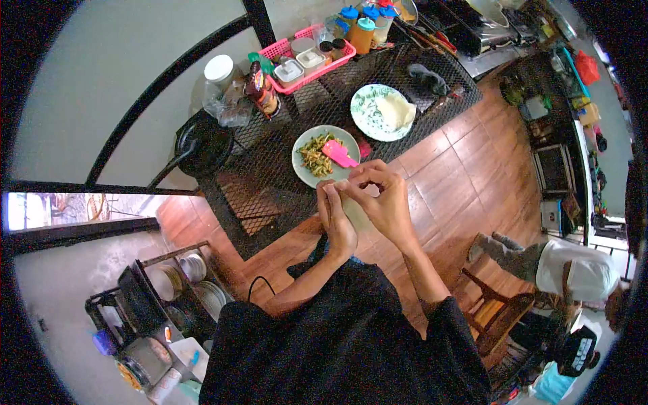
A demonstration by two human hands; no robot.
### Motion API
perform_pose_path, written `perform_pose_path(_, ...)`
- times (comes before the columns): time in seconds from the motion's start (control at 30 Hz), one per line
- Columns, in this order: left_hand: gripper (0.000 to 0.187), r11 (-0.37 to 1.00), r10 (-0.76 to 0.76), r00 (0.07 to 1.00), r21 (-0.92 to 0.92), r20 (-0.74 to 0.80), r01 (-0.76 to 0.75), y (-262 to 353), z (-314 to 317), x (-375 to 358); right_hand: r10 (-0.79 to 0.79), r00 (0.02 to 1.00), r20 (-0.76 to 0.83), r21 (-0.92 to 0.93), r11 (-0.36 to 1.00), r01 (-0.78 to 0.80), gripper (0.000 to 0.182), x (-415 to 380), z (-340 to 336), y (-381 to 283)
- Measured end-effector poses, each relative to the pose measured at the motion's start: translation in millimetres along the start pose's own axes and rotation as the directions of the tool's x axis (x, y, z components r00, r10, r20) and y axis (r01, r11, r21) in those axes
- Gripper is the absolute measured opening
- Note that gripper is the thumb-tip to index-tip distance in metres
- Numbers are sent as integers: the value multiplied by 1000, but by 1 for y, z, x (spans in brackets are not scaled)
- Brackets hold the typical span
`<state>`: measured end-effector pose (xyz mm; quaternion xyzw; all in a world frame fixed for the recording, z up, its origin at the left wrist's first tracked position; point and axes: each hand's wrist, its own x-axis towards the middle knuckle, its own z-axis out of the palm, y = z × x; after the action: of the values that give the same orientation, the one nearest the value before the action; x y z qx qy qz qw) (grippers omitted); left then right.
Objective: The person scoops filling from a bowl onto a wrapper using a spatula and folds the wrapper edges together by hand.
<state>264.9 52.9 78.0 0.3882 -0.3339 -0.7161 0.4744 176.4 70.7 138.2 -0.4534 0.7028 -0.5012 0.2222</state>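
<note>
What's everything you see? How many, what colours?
table: 1, black, middle
plate: 1, pale, on table
food: 1 pile, green-yellow, on plate
spatula: 1, pink, on food
patterned plate: 1, green-white, farther right
sheets: count unclear, whitish, on it
basket: 1, pink, table's back
bottle: 1, dark, left of basket
jar: 1, white-lidded, beside bottle
squeeze bottles: several, blue-topped, right of basket
pan: 1, black, left of table
racked plates: several, pale, lower left
chair: 1, brown, lower right
person: 1, white top, right
left hand: 1, bare, centre
right hand: 1, bare, beside left
sleeves: 2, black, below
</note>
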Motion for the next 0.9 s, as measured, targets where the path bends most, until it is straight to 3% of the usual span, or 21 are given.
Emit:
perform_pose_path(0.13,29,995,-24,994,-99,-107,14,-10,50,28,85,994,65,32,996,-88,12,44,-31,8)
perform_pose_path(0.23,29,999,46,988,-19,-150,-50,-13,81,52,22,998,67,133,991,-31,11,80,-46,22)
perform_pose_path(0.3,29,999,-7,981,-35,-192,1,-15,98,51,63,991,114,115,990,-76,10,91,-65,24)
perform_pose_path(0.4,30,996,3,989,-86,-150,-16,-18,132,61,86,984,157,143,984,-109,8,112,-94,27)
perform_pose_path(0.5,32,997,72,986,48,-153,-65,-23,157,57,124,989,80,258,956,-141,13,118,-119,30)
perform_pose_path(0.6,32,992,122,971,11,-206,-123,-40,177,51,32,993,117,196,979,-54,16,122,-145,42)
perform_pose_path(0.67,31,989,136,962,-30,-238,-147,-52,191,41,23,975,221,192,979,-66,18,118,-161,45)
perform_pose_path(0.73,28,963,270,888,88,-372,-256,-68,205,31,-88,960,266,56,996,76,19,115,-173,48)
perform_pose_path(0.77,25,954,301,907,83,-296,-289,-72,207,25,-92,957,277,61,995,78,18,112,-177,49)
perform_pose_path(0.8,25,954,299,899,80,-321,-288,-86,203,16,-92,949,302,59,995,78,18,107,-181,52)
perform_pose_path(0.83,35,827,519,832,359,-194,-432,-94,200,10,-122,938,324,63,992,107,17,105,-183,55)
perform_pose_path(0.87,51,599,679,734,586,-11,-545,-102,199,7,-159,925,345,70,987,144,17,105,-183,58)
perform_pose_path(0.9,36,956,289,872,160,-396,-244,-113,207,5,-185,907,377,87,983,164,14,104,-183,61)
